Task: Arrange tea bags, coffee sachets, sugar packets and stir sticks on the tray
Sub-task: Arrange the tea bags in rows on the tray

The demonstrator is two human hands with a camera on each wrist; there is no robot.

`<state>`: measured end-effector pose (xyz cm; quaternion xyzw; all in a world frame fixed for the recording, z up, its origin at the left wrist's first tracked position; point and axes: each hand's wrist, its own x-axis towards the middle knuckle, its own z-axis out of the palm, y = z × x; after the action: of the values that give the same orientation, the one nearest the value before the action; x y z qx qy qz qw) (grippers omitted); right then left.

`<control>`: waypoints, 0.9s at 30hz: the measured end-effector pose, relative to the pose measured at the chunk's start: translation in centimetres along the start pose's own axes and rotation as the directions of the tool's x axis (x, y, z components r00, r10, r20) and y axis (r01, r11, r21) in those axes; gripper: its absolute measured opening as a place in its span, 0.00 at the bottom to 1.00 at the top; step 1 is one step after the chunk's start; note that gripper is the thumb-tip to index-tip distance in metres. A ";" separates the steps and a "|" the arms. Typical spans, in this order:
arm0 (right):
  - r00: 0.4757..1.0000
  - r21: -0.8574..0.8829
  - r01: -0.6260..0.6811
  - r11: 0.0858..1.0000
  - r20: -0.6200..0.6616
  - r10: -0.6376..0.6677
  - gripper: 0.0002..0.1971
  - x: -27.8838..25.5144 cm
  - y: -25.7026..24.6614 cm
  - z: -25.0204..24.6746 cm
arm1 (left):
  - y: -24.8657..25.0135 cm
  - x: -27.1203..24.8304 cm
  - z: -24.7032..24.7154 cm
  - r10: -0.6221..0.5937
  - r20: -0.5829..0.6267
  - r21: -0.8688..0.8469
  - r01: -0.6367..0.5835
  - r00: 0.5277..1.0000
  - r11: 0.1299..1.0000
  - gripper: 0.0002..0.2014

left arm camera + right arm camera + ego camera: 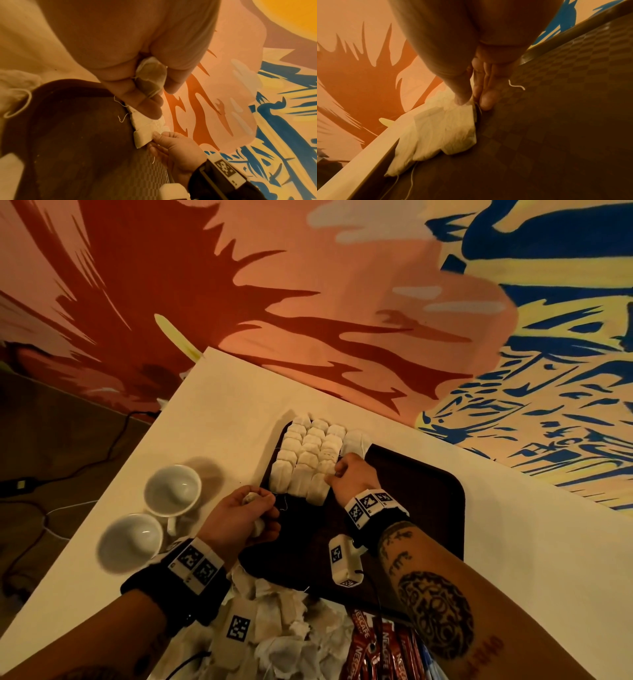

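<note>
From the head view, a dark brown tray (424, 491) lies on a pale table (212, 419), and rows of tea bags (308, 460) overlap one another across the tray's far left corner. The right hand (352, 477) reaches forward over the tray with its forearm angled in from the lower right; its knuckles are bent and its fingertips pinch the edge of a bag at the right side of the rows. The left hand (239, 518) hovers over the tray's near left edge, fingers curled into a loose fist round a crumpled tea bag (251, 498). Two white cups (171, 489) lie on the table left of the tray. A loose heap of tea bags (274, 628) sits at the near edge, with red coffee sachets (376, 648) just beside it on the right.

The left wrist view looks down along the left hand (137, 60): thumb and forefinger close on the held tea bag (150, 78), which is squeezed between them and shows its brown filling. Below, the right hand (176, 151) touches the near end of the arranged bags (147, 129), which lie on the tray (77, 135).

In the right wrist view, the right hand (471, 81) points downward with its thumb and fingers (486, 100) drawn together, nipping the corner of a tea bag in the arranged rows (440, 129). These bags rest on the checker-textured tray (556, 121) against its rim, and thin strings trail from them.
</note>
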<state>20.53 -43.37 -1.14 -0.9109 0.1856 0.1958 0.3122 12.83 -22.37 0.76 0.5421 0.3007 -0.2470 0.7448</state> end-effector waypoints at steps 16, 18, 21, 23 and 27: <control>0.968 0.088 0.250 0.964 -0.001 -0.251 0.07 -4.8 -1.0 -1.1 | 0.6 -1.9 1.0 0.004 0.175 -0.200 0.032 0.985 0.979 0.14; 0.922 0.140 0.372 0.918 0.060 -0.383 0.06 -6.4 -1.3 -0.7 | 0.4 -2.3 1.6 0.035 0.181 -0.204 0.003 0.983 0.979 0.11; 0.875 0.175 0.445 0.878 0.124 -0.468 0.13 -8.1 -1.3 0.0 | 0.3 -3.2 2.4 0.101 0.180 -0.128 -0.078 0.979 0.989 0.11; 0.878 0.205 0.435 0.877 0.120 -0.464 0.20 -9.1 -1.0 0.1 | 0.0 -3.5 2.7 0.144 0.169 0.004 -0.147 0.975 0.989 0.14; 0.893 0.246 0.411 0.878 0.085 -0.442 0.08 -10.0 -0.5 -0.1 | -0.2 -4.2 3.0 0.235 0.119 0.333 -0.262 0.965 0.906 0.28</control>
<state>12.22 -40.93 3.86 -0.8730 -0.0216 0.1630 0.4592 10.28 -25.08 4.30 0.6884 0.1526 -0.2198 0.6742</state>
